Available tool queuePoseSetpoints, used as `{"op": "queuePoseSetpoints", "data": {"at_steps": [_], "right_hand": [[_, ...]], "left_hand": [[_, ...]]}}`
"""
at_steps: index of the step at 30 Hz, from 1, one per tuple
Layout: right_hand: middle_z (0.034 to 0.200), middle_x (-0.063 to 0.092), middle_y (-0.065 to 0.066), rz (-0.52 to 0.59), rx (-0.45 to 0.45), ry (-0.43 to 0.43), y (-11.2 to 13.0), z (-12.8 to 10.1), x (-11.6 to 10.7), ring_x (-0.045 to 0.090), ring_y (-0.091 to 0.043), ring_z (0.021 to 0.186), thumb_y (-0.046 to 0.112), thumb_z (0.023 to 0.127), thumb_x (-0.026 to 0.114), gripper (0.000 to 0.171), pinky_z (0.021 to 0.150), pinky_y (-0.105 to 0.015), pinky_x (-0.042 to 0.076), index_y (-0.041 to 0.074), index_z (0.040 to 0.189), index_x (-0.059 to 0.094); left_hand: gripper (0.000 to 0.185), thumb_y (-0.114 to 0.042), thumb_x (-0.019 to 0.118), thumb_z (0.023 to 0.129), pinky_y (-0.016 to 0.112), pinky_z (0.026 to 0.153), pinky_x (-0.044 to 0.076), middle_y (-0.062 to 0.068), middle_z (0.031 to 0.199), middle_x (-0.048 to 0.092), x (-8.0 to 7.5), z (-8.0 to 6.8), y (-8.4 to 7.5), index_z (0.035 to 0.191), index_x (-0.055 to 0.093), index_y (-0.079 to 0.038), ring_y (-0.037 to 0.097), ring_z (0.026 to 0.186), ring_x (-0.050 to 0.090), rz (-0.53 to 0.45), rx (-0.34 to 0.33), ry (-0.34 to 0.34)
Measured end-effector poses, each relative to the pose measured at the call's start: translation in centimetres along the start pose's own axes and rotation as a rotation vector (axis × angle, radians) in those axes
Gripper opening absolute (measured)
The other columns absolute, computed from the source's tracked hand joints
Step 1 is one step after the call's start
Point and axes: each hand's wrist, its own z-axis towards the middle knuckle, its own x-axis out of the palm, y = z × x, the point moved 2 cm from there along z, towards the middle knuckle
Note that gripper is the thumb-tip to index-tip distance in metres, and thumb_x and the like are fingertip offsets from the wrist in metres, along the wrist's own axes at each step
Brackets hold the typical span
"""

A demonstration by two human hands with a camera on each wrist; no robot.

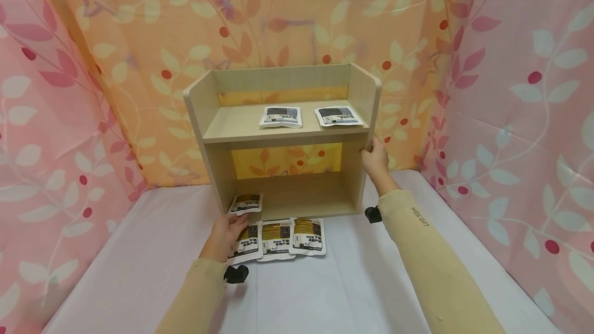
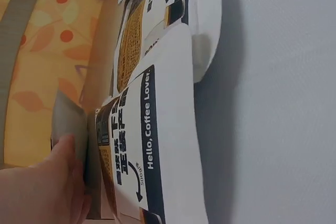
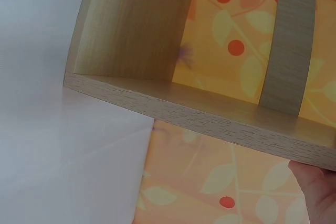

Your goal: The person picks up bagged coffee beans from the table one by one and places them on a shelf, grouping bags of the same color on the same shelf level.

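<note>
Nearest me, my left hand (image 1: pixel 226 235) rests on the leftmost of 3 coffee pouches (image 1: pixel 277 238) on the tabletop (image 1: pixel 325 293) before the wooden shelf (image 1: pixel 283 140) — fingers lying relaxed over it. A 4th pouch (image 1: pixel 246 203) leans at the shelf's lower left corner. My right hand (image 1: pixel 375 159) grips the shelf's right panel, fingers curled round its edge — 2 pouches (image 1: pixel 308 116) lie on its upper board.

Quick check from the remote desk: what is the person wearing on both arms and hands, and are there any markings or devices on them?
Both arms wear snug, pale yellow-beige sleeves reaching the wrists. The right sleeve carries a small line of dark print near the wrist, too small to read; the left sleeve looks plain. A small black device sits at each wrist. The left hand and right hand are bare, with no gloves.
</note>
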Motion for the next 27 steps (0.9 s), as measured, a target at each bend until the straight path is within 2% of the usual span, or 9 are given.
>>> {"op": "queuePoseSetpoints", "data": {"at_steps": [4, 9, 13, 20, 27], "right_hand": [[0.131, 0.057, -0.024, -0.002, 0.005, -0.001, -0.1, 0.1, 0.0, 0.050, -0.040, 0.122, 0.003, 0.091, 0.051, 0.042, 0.101, -0.055, 0.038, 0.004, 0.133, 0.052], [0.131, 0.056, -0.023, -0.010, 0.012, -0.005, 0.0, 0.0, -0.1, 0.050, -0.040, 0.122, 0.004, 0.092, 0.052, 0.041, 0.101, -0.055, 0.038, 0.005, 0.133, 0.052], [0.131, 0.056, -0.023, -0.007, 0.013, 0.003, 0.2, -0.3, -0.1, 0.049, -0.041, 0.122, 0.004, 0.091, 0.051, 0.042, 0.101, -0.056, 0.036, 0.004, 0.133, 0.052], [0.130, 0.057, -0.024, -0.016, 0.003, 0.000, 0.3, -0.4, 0.0, 0.049, -0.041, 0.121, 0.004, 0.091, 0.052, 0.042, 0.100, -0.057, 0.036, 0.004, 0.133, 0.052], [0.130, 0.057, -0.024, -0.019, 0.009, -0.003, 0.2, -0.2, -0.1, 0.050, -0.041, 0.121, 0.004, 0.092, 0.053, 0.042, 0.100, -0.056, 0.038, 0.004, 0.134, 0.051]], "left_hand": [[0.064, -0.003, 0.018, 0.104, 0.038, 0.116, 0.012, 0.012, 0.159, -0.017, -0.1, 0.5, 0.0, 0.150, -0.026, -0.013, 0.029, 0.147, 0.005, -0.149, -0.038, 0.026], [0.064, -0.008, 0.019, 0.105, 0.038, 0.116, 0.011, 0.010, 0.160, -0.018, -0.5, 1.0, 0.1, 0.149, -0.028, -0.015, 0.028, 0.147, 0.003, -0.154, -0.052, 0.039], [0.067, -0.010, 0.021, 0.105, 0.038, 0.116, 0.011, 0.010, 0.158, -0.021, -0.6, 0.8, 0.3, 0.148, -0.030, -0.013, 0.028, 0.147, 0.002, -0.100, -0.059, 0.055], [0.067, -0.011, 0.024, 0.105, 0.039, 0.116, 0.015, 0.018, 0.158, -0.014, -0.4, -0.4, 0.4, 0.147, -0.029, -0.009, 0.031, 0.146, 0.007, 0.019, -0.051, 0.034], [0.066, -0.009, 0.024, 0.104, 0.040, 0.116, 0.012, 0.021, 0.158, -0.014, -0.6, -1.2, 0.2, 0.147, -0.027, -0.004, 0.034, 0.146, 0.003, 0.091, -0.056, 0.053]]}}
